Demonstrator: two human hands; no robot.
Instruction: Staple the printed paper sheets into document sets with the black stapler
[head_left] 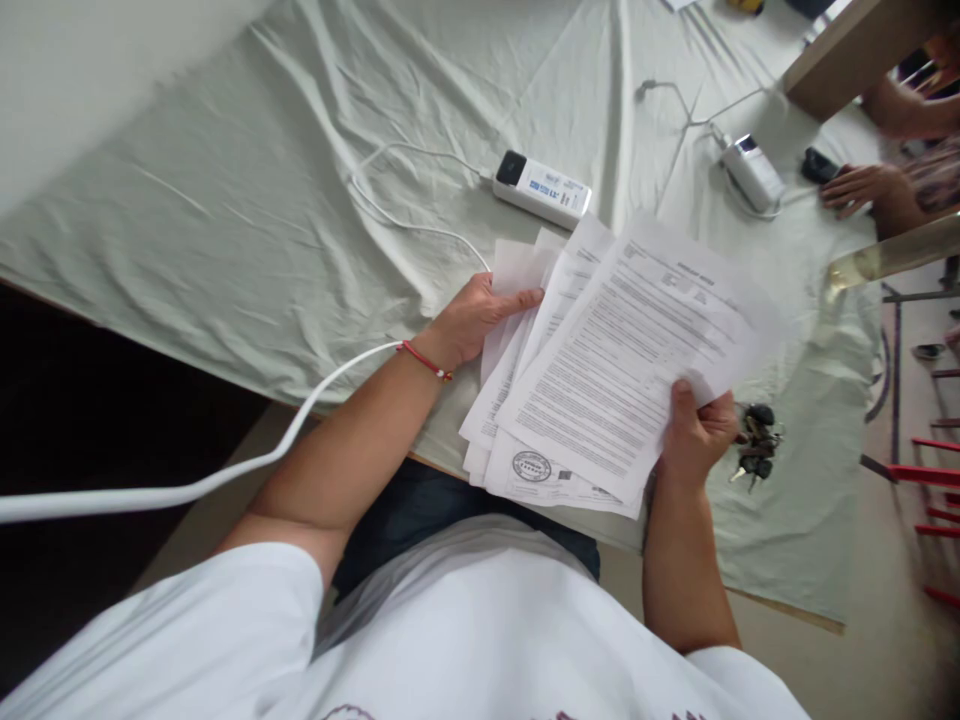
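Fanned white printed paper sheets (615, 350), just nearside of white oblong plastic device (551, 195) w/ black end. L hand (480, 318): thumb on top, pinching left edges; R hand (696, 430): same, right edge. Prob. light, floppy, slide easily; grip both side edges.

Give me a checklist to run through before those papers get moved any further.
1. Left hand gripping the fanned white printed paper sheets: ok, thumb on top at their left side.
2. Right hand gripping them: ok, thumb over the front sheet's edge.
3. Sheets squared together: not ok, they are spread with uneven edges.
4. Every page visible for counting: not ok, they overlap.
5. Long white cable away from the left arm: not ok, it passes behind the wrist.
6. Bunch of dark-headed metal keys touching the right hand: cannot tell, it lies right beside it.
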